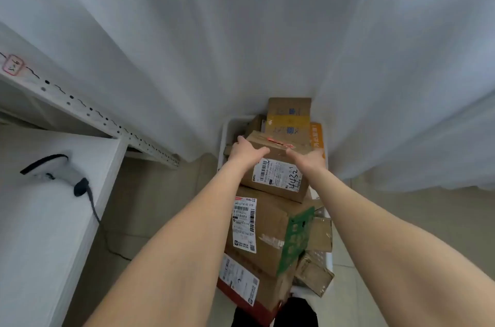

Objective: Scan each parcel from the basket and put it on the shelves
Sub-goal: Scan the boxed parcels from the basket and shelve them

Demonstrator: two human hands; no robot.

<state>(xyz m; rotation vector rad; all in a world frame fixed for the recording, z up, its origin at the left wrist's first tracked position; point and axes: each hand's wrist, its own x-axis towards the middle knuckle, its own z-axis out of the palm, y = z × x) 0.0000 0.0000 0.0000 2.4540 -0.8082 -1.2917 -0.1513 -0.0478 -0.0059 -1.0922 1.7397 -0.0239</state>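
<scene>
A white basket (224, 139) on the floor holds several cardboard parcels. On top of the pile lies a brown parcel (276, 168) with a white label marked 4432. My left hand (245, 150) grips its far left corner. My right hand (305, 158) lies on its far right side, fingers spread over the top. Under it sits a larger brown box (265, 230) with a long white label and a green patch. A white barcode scanner (51, 168) with a black cable lies on the white table at the left.
A white table (32, 219) stands at the left. Behind it runs a white metal shelf rail (88, 109) with holes. White curtains (241, 32) hang behind and to the right of the basket. Beige floor shows between table and basket.
</scene>
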